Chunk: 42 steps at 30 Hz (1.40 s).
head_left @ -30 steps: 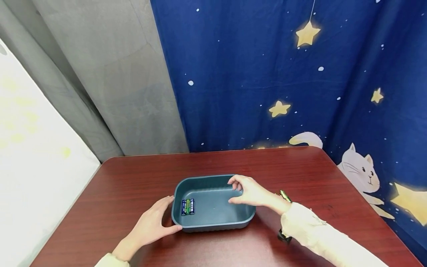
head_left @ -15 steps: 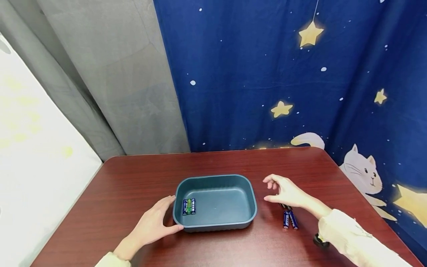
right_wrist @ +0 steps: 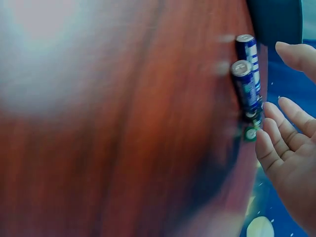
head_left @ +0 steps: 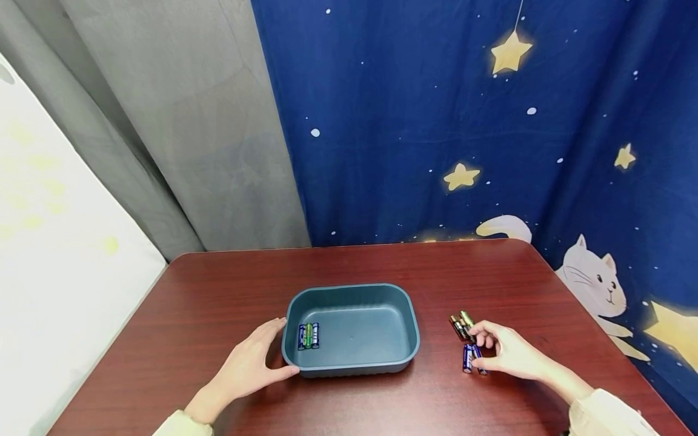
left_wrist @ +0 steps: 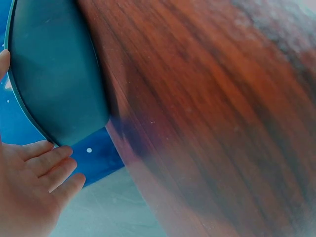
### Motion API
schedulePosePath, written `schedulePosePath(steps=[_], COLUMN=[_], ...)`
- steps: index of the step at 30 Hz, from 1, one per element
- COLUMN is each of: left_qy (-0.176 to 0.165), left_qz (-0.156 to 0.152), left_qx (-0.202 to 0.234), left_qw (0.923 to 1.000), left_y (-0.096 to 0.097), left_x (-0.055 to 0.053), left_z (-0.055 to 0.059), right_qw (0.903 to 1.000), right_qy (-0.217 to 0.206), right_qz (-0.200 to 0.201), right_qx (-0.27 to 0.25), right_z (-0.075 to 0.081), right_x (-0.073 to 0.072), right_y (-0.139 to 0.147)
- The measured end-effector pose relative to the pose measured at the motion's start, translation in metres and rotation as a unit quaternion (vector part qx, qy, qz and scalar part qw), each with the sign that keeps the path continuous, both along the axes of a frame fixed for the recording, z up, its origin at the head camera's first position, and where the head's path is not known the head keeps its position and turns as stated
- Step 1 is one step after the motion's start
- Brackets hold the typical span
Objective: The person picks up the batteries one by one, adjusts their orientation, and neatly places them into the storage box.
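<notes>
Right hand (head_left: pixel 506 350): shifted from beside the tray (head_left: pixel 354 367) to the loose blue batteries (head_left: pixel 467 358) on the table (head_left: pixel 392 402), so work apparently lay there; thumb and fingers stood apart, gripping nothing visible, though contact was unclear in the blurred wrist view. Left hand (head_left: pixel 245 366): loosely spread, it touched the tray's left end, where three batteries (head_left: pixel 308 336) lay inside.

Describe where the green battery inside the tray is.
In the head view, the green battery lies near the left end of the tray, between two blue batteries.
</notes>
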State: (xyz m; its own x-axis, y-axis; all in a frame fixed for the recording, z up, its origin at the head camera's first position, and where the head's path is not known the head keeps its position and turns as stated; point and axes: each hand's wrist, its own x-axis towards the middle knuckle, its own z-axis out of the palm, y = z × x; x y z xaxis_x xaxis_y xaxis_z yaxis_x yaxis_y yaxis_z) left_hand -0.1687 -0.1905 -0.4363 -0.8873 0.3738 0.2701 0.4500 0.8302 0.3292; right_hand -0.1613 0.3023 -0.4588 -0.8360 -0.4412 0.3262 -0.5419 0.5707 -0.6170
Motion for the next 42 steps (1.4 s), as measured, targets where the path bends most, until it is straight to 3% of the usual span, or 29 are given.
schedulePosePath(steps=[10,26,42], left_qy=[0.005,0.01,0.003], left_qz=[0.002,0.003,0.0], left_qx=[0.0,-0.004,-0.004], left_qw=[1.0,0.9999,1.0], left_y=[0.0,0.0,-0.001], left_x=[0.0,0.0,0.0], left_z=[-0.001,-0.002,-0.002], right_qw=[1.0,0.9997,0.9995], right_qy=[0.007,0.021,-0.025], right_qz=[0.007,0.007,0.02], right_qx=[-0.002,0.007,-0.003], right_z=[-0.014,-0.02,-0.005], right_x=[0.012,0.01,0.0], right_y=[0.013,0.014,0.009])
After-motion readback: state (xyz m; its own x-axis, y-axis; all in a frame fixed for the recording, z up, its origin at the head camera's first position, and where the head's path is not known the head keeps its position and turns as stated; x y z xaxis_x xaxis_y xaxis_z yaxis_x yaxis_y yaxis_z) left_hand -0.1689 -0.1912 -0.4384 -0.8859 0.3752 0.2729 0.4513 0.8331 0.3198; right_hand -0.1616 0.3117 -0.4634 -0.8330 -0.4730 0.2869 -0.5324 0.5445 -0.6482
